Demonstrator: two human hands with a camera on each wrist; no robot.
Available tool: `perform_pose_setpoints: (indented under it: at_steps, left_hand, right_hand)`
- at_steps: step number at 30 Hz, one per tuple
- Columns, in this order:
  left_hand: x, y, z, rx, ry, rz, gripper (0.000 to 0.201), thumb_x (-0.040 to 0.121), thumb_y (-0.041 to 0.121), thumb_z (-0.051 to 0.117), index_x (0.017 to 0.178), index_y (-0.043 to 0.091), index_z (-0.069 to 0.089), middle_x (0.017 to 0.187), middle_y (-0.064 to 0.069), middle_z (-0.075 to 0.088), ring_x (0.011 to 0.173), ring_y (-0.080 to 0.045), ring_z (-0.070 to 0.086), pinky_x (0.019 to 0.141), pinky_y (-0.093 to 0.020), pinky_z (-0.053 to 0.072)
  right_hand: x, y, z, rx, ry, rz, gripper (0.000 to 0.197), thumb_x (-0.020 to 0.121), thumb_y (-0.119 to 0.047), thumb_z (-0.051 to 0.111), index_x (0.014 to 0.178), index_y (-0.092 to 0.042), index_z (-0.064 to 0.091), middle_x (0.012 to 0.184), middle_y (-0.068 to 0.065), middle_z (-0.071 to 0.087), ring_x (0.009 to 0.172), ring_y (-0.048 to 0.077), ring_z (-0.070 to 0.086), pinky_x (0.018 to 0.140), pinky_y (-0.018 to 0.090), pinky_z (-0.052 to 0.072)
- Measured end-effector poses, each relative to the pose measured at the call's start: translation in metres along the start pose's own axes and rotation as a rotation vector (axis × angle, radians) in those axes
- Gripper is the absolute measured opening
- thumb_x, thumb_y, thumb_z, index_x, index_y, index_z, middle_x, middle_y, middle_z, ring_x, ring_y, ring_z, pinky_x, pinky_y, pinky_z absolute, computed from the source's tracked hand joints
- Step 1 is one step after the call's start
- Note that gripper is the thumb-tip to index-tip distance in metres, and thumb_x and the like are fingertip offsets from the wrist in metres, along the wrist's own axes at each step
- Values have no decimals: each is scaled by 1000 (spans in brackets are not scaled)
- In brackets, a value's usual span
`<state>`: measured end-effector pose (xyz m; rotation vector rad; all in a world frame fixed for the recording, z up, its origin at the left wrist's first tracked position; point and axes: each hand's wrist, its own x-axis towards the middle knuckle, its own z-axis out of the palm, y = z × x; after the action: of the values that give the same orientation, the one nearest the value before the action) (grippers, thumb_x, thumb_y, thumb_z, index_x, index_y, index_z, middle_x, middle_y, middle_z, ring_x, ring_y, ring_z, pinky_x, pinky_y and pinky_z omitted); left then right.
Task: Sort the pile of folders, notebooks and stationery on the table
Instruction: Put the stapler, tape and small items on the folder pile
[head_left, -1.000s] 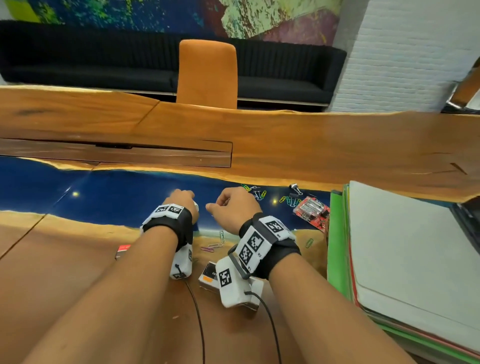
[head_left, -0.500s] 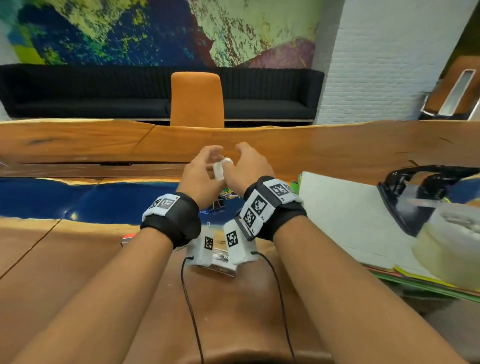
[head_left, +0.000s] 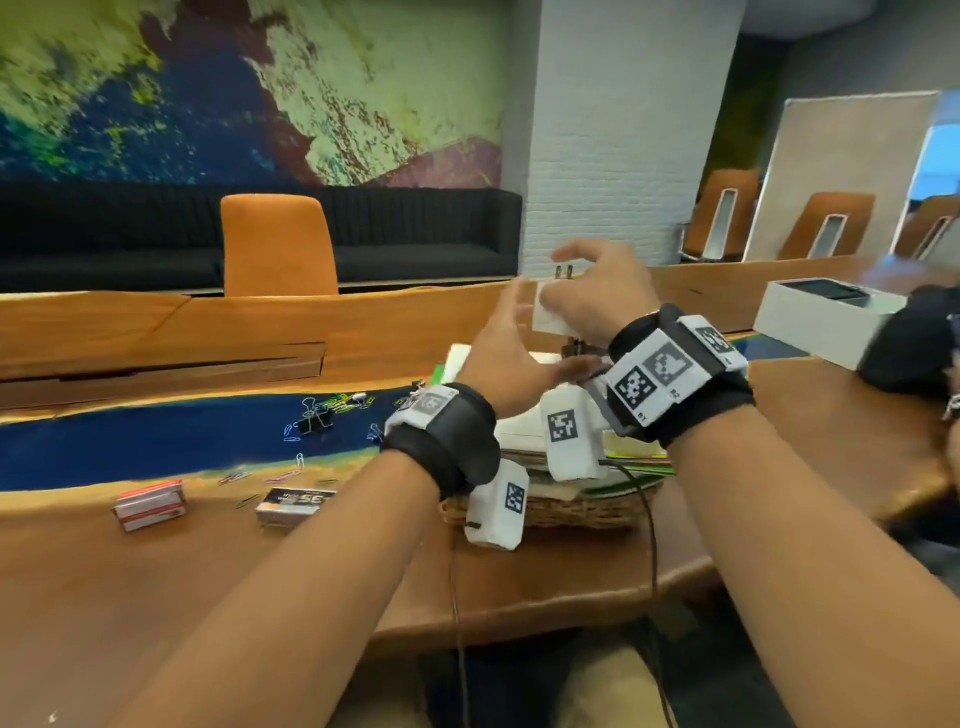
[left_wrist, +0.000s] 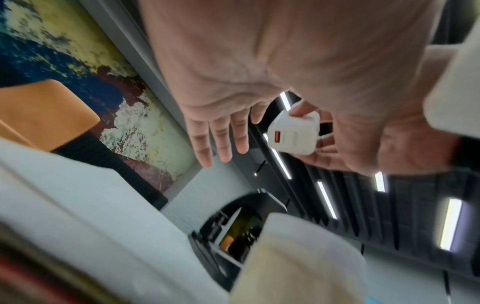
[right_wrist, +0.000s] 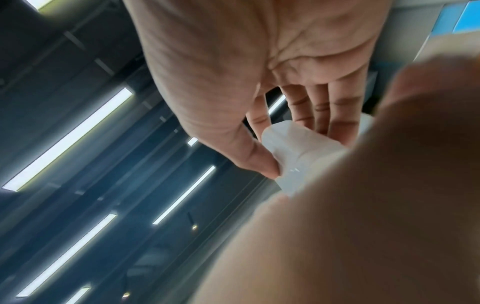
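Right hand pinches a white charger above the table; left hand flat, holding nothing. Sorting step; next, set charger with its kind.

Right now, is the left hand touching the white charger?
Apart. The left wrist view shows the left hand open, fingers straight, with a gap to the white charger, which the right hand pinches.

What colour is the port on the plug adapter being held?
Orange-red, on the white plug adapter held in the right hand; clearest in the left wrist view.
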<state>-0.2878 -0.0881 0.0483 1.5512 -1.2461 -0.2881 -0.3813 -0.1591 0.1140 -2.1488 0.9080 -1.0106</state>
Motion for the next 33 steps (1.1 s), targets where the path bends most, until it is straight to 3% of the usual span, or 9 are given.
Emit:
perform_pose_setpoints:
  at_steps: [2,4,8,10,13,17,22,29,33]
  left_hand:
    - [-1,8,28,-48,-74,-5,83,79,18,80,144,18,28,98,19,50,75,27,49,65,1,38]
    - [0,10,49,-70,-114,-33,77,82,19,78,143,15,32,90,24,46,67,26,46,57,2,37]
    - [7,0,74,-37,-80,-73,57,76,38,82,122,32,50,101,20,56,96,-4,58,77,-20,43]
    - [8,-7,82,-12,-69,-85,45,75,43,81,111,35,55,99,17,61,94,-6,60,76,-25,48]
    - [8,-12,83,-33,-43,-95,59,71,48,82,122,30,59,105,14,63,95,-4,61,77,-23,51]
    - [8,-13,90,-39,-81,-108,92,57,59,82,137,30,49,118,11,63,101,-5,62,83,-25,53]
    - [11,-12,94,-8,-54,-132,68,69,43,84,127,26,53,108,8,64,90,-2,59,69,-17,48]
    - [11,-15,96,-32,-54,-138,85,51,57,84,125,26,54,107,8,67,91,-9,66,79,-30,58]
    - [10,-12,94,-26,-57,-133,98,41,63,74,129,24,54,110,5,68,91,-9,66,74,-25,56]
  right_hand:
    - [0,12,-22,-43,54,15,26,79,-14,64,102,-25,64,96,-1,65,93,21,63,77,31,51]
    - [1,24,-33,-149,91,23,15,78,-13,64,91,-21,64,83,-4,60,88,21,60,70,26,44]
    - [2,53,-41,-248,48,85,15,76,-17,70,90,-21,68,94,0,66,88,19,62,71,26,47]
    - [3,65,-42,-268,29,104,14,76,-16,71,89,-21,68,96,0,66,85,18,62,65,24,46]
    - [5,73,-43,-272,37,98,12,79,-16,71,90,-20,68,94,0,63,81,17,61,55,22,41]
    - [7,82,-41,-294,-9,120,11,77,-21,74,86,-22,69,92,0,65,82,17,63,64,27,52]
    - [4,84,-42,-358,-13,124,12,73,-25,79,73,-22,67,83,-2,67,81,17,64,67,30,54]
    - [2,66,-43,-582,-116,101,16,76,-22,76,89,-13,69,87,6,67,82,24,64,67,31,52]
    - [2,59,-39,-696,-194,66,16,77,-18,71,93,-14,69,89,4,68,80,23,63,64,29,47]
